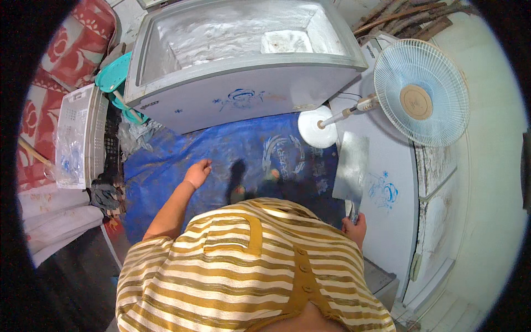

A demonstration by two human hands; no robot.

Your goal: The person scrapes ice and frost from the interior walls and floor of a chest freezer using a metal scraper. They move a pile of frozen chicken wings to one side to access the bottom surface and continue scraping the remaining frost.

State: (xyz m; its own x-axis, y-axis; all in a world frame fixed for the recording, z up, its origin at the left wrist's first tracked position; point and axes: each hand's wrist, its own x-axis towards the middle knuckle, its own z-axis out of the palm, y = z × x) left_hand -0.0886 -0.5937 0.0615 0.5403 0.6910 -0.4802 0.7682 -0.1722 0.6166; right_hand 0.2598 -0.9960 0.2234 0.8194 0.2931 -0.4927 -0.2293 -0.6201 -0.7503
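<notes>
My left hand (pixel 198 173) hangs over a blue ground sheet (pixel 178 153), its fingers curled in and no object visible in them. At the lower right, my right hand (pixel 355 229) grips the handle of a flat metal tool with a broad rectangular blade (pixel 350 168). The blade points away from me, beside the white panel of an appliance (pixel 392 224). Ahead stands a chest freezer (pixel 249 93) with its top uncovered. Thick frost (pixel 215 33) coats its inner walls. Neither hand touches the freezer.
A pedestal fan (pixel 416 102) stands right of the freezer, its round white base (pixel 317 137) on the sheet. At left are a white plastic crate (pixel 76 137), turquoise plastic baskets (pixel 114 74) and a red patterned blanket (pixel 79 45). Wooden sticks (pixel 406 18) lie at the back right.
</notes>
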